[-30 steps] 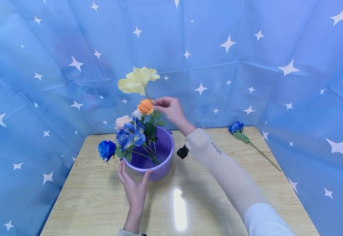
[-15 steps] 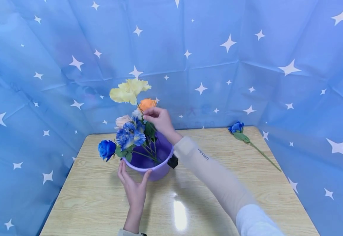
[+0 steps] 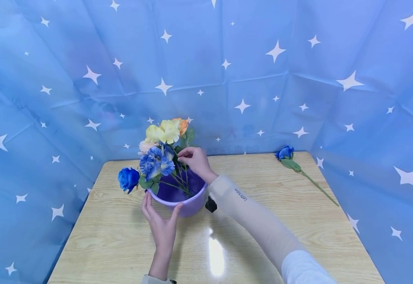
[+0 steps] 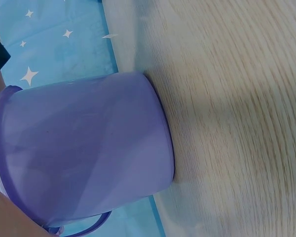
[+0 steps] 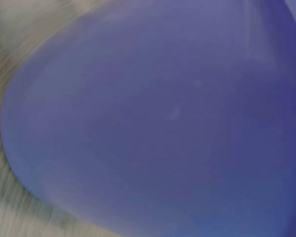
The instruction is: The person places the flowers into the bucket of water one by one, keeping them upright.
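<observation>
My left hand holds the near side of a purple bucket, with fingers and thumb spread along its rim. In the left wrist view the bucket stands upright on the table. My right hand pinches the stem of a yellow flower over the bucket; the lower stem is hidden among the other stems. Around it in the bucket are an orange rose, a pale pink flower, a ruffled blue flower and a blue rose leaning out left. The purple bucket wall fills the right wrist view.
Another blue rose with a long green stem lies at the right back of the wooden table. A blue cloth with white stars hangs behind and at both sides. A black wrist camera sits close by the bucket's right side.
My right hand has moved down and slightly left, lowering the yellow flower from above the orange rose to among the other blooms. The left hand and bucket have stayed put.
</observation>
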`<state>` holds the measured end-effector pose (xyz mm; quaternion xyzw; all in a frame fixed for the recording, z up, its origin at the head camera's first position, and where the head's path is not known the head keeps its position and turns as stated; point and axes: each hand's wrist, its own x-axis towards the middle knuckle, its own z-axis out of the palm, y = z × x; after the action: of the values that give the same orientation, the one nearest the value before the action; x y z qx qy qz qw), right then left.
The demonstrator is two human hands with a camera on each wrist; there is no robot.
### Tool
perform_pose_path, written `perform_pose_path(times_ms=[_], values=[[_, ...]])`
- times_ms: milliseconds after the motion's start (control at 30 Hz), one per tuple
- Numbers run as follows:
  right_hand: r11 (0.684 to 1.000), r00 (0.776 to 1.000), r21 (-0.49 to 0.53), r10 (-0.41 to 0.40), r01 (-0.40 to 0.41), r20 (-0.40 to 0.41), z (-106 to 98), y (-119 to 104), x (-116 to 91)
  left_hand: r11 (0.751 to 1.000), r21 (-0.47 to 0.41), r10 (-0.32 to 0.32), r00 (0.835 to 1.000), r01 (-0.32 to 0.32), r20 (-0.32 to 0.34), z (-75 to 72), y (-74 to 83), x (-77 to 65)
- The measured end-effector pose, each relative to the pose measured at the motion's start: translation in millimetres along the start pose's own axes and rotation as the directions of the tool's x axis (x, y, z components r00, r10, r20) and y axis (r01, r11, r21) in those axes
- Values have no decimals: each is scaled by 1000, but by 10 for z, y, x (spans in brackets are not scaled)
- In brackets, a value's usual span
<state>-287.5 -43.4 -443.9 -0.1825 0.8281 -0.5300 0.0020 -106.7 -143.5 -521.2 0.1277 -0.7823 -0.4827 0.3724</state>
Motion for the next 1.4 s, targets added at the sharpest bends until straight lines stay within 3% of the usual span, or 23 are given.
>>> perform_pose_path(times_ms=[133,367,500,667,933,1200,1400], values=[[999,1000,-54,-4,6,27,-59,-1,-26,1000,-2,-9,1000,9,3,4,1,-3],[1000,1000,0,12,-12,-22,-329,81,-60,1000,-6,-26,1000,26,4,-2,-1,-4],[998,996,47,40,-36,-77,-588,314,-52,1000,-3,-17,1000,17,1,-7,-8,6],[994,983,50,106,-100,-147,-1046,768,-113,1000,-6,-22,1000,22,3,-12,-10,9],[954,908,3,288,-301,-305,-1933,1541,-470,999,-12,-52,999,52,13,-7,8,-8],[872,788,-10,437,-489,-434,-2635,2188,-913,999,-21,-50,999,50,8,-1,-1,-26],[817,767,-119,466,-564,-441,-2924,2517,-1337,998,-19,-57,998,57,20,-5,8,-16]])
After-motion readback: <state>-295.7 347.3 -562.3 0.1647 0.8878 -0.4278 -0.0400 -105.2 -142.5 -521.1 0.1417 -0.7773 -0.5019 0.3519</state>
